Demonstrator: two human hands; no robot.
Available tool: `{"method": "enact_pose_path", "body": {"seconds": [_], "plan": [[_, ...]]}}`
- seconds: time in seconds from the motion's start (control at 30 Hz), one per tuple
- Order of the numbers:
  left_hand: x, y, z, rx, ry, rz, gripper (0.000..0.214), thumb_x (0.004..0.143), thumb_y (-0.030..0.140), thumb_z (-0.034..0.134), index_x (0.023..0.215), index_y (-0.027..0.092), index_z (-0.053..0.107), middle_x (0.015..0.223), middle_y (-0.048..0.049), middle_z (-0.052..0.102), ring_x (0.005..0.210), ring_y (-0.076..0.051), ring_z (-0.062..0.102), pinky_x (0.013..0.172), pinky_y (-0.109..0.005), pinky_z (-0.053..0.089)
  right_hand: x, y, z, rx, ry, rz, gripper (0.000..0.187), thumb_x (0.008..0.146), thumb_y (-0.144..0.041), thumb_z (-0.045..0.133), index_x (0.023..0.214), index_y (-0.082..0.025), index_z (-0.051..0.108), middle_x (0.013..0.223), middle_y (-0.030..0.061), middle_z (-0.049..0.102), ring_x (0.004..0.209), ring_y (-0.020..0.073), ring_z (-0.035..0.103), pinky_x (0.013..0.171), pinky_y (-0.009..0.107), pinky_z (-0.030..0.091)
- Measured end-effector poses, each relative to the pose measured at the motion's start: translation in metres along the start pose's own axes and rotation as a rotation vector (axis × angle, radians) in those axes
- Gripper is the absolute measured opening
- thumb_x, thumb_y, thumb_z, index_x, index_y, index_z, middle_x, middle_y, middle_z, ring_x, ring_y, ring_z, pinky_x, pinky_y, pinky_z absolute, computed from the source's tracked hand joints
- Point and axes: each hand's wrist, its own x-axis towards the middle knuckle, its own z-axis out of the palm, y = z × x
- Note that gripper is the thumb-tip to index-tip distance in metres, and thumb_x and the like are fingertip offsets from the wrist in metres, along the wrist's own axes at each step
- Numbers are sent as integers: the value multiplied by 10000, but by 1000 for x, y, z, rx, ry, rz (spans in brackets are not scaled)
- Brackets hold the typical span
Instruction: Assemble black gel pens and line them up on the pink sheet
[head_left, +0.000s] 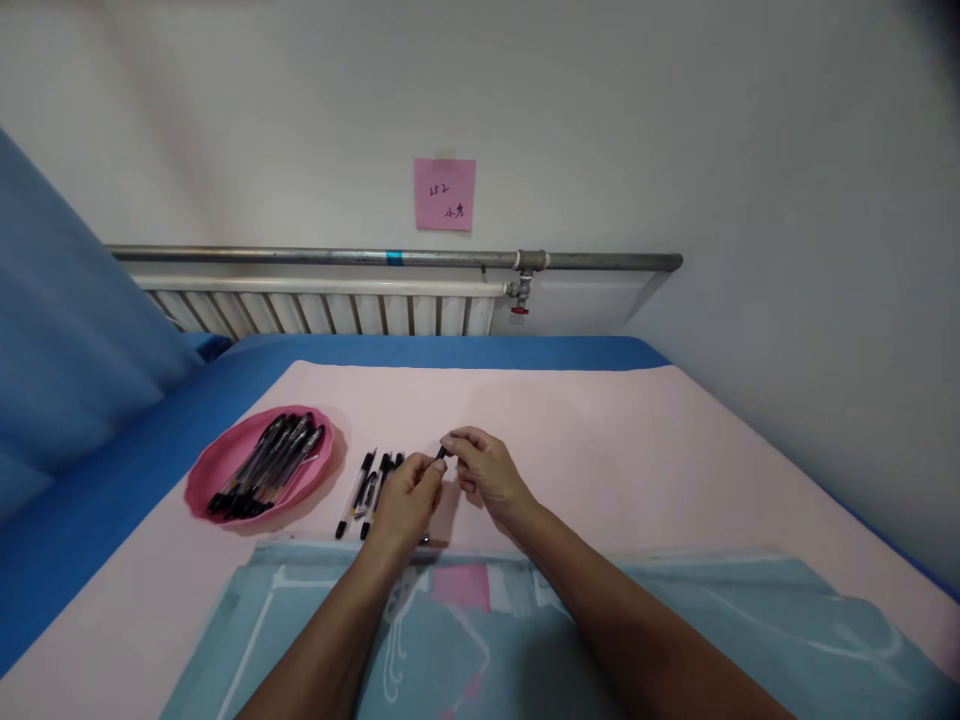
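My left hand (409, 497) is closed in a pinch on a pen, and most of its barrel is hidden by the fingers. Only a short black end of the pen (441, 453) shows between my two hands. The thumb and fingertips of my right hand (489, 472) are closed on that black end. Just left of my left hand, several clear pens with black ends (355, 495) lie on the pink surface, with small pen parts (365, 492) among them. Another dark object pokes out below my left hand, mostly hidden.
A pink scalloped tray (201, 470) of black pens stands at the left. The pink tabletop (600, 450) has a blue cloth (675, 640) along its near edge. Behind are a radiator (337, 312), a pipe (322, 256) and a pink note (445, 195); a blue curtain (67, 320) hangs left.
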Motion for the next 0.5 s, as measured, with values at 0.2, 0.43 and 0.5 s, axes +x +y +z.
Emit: {"method": "enact_pose_path", "body": {"seconds": [0.2,0.43,0.5], "plan": [[1,-2,0,23,-7,7,273,762,405,495,617,185,425,445,88,381,397,-56,322,401,-170,241,-2,-1,1,-35,7,-2,143,640,-277,615,667,-167,529,374,-105,340,305,35,267,302,170,198],[0,-2,-1,17,-10,17,260,775,404,476,635,188,435,447,89,382,391,-54,312,400,-166,247,-5,-3,3,-33,-5,4,169,660,-313,606,682,-171,517,376,-102,356,300,35,267,299,172,190],[1,-3,-1,32,0,28,263,771,400,483,625,186,435,452,84,388,399,-55,317,400,-166,242,-5,-2,3,-48,6,9,175,660,-313,607,658,-175,500,369,-105,341,302,36,269,302,170,190]]}}
